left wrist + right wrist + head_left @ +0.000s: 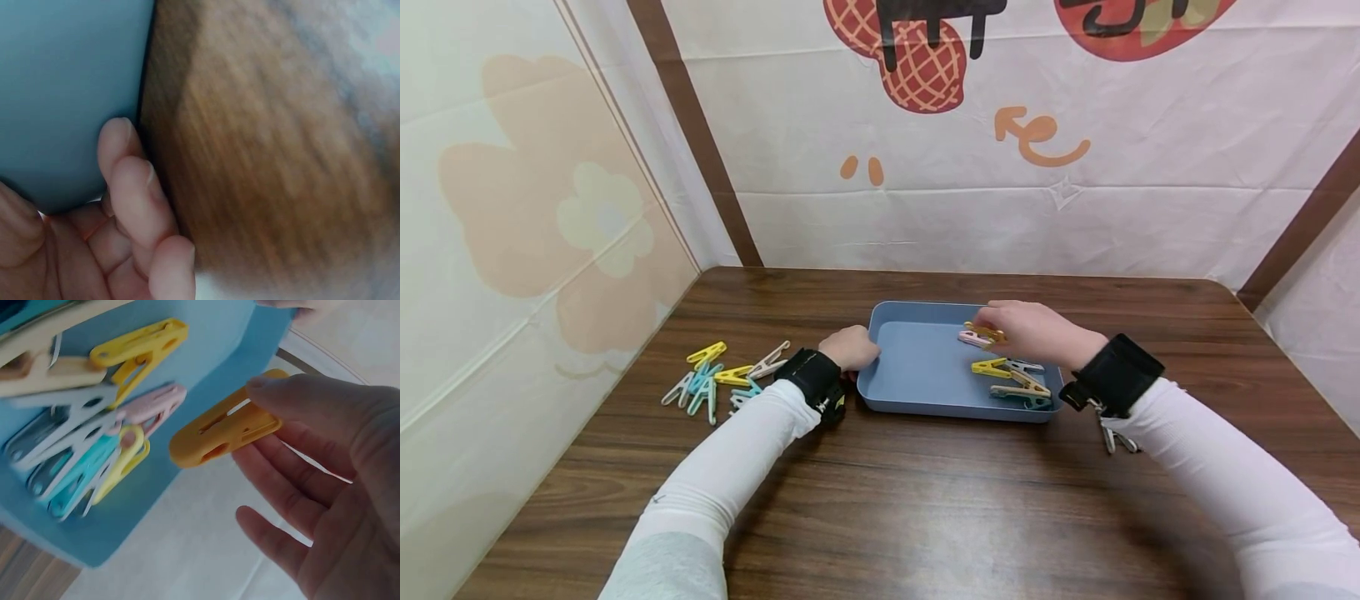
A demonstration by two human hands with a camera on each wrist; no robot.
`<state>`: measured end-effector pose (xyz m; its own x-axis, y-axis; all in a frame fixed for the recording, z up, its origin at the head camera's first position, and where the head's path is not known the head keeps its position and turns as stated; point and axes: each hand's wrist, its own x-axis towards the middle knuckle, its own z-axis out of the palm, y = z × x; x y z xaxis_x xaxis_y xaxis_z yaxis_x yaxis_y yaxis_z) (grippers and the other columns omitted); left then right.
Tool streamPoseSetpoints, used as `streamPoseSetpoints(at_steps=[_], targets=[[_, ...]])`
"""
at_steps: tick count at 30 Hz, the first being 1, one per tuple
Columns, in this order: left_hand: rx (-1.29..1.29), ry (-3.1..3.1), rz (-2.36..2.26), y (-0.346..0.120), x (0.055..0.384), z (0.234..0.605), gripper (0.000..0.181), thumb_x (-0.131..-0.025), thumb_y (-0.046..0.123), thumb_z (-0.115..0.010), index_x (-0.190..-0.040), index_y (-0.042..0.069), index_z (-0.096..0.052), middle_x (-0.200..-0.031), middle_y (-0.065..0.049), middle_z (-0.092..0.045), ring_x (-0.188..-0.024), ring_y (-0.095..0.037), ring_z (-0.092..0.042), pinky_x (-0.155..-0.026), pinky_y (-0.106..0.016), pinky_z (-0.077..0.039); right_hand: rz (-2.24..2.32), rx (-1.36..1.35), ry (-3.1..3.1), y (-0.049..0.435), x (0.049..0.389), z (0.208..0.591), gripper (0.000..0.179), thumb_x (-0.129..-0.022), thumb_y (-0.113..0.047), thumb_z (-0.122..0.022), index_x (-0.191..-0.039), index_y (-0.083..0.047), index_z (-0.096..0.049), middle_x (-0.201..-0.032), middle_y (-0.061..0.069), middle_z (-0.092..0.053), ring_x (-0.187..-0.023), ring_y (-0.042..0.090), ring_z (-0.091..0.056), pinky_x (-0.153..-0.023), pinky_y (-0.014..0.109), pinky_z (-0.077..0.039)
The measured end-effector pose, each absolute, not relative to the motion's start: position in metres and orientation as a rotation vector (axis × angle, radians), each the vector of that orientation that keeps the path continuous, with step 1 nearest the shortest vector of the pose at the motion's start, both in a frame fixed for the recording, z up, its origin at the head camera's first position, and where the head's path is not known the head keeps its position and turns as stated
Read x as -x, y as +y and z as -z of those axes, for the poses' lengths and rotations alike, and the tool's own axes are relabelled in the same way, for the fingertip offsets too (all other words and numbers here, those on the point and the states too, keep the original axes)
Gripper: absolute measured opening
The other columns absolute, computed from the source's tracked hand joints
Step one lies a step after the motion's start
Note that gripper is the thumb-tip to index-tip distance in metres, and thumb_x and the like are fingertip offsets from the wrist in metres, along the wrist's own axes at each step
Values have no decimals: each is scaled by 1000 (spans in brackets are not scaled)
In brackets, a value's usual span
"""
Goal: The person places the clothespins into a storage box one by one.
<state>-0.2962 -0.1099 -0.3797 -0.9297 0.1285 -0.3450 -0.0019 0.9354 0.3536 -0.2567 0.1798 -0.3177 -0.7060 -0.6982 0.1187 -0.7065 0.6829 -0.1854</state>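
A blue tray [917, 358] lies on the table. My left hand [850, 347] grips its left end; in the left wrist view, fingertips [130, 194] curl against the tray's outer side near a corner. My right hand [1033, 331] is over the tray's right half, pinching an orange clothespin [219, 428] between thumb and fingers. Below it in the tray, the right wrist view shows a yellow clothespin [147, 344], a pink clothespin [153, 406] and several others in grey, teal and beige, heaped along one end.
Several yellow, blue and pale clothespins [706, 392] lie loose on the wooden table [917, 500], left of the tray. Grey clothespins [1111, 437] sit partly hidden beneath my right forearm. A printed white cloth [805, 225] hangs behind the table, another along its left side.
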Motion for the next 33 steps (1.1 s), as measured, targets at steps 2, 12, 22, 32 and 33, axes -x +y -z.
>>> streamPoseSetpoints(at_steps=[2,12,22,32,33], targets=[[-96,2725,-498,-110,296,379,30,-96,22,-45,-80,4,-62,-65,-10,-64,-52,-22,-61,-48,-34,-47,-333,-1209,-2852,171,261,318,29,-82,-8,-78,-109,-5,-68,-95,5,-63,-79,18,-56,-70,36,-50],[-90,2723,-505,-111,298,383,29,-96,23,-46,-80,5,-62,-65,-10,-64,-52,-22,-61,-48,-34,-47,-209,-1221,-3013,141,281,331,32,-82,-15,-79,-110,-4,-67,-92,5,-65,-78,20,-54,-70,33,-49],[-74,2716,-496,-109,300,382,25,-96,23,-46,-88,5,-62,-68,-10,-65,-53,-22,-62,-49,-34,-48,-73,-1203,-3029,143,283,341,27,-82,-19,-80,-101,-4,-68,-83,4,-62,-73,19,-51,-67,32,-48],[-77,2718,-494,-109,299,382,27,-96,23,-45,-85,5,-63,-66,-10,-65,-52,-22,-62,-48,-33,-48,-81,-1199,-3048,147,284,338,19,-83,-14,-78,-95,-3,-70,-76,2,-57,-71,19,-48,-63,30,-41],[-78,2720,-494,-110,298,382,27,-96,23,-45,-84,5,-63,-66,-10,-65,-52,-22,-62,-48,-33,-47,-79,-1197,-3050,148,284,339,18,-83,-14,-77,-95,-3,-70,-75,1,-56,-70,19,-48,-63,30,-40]])
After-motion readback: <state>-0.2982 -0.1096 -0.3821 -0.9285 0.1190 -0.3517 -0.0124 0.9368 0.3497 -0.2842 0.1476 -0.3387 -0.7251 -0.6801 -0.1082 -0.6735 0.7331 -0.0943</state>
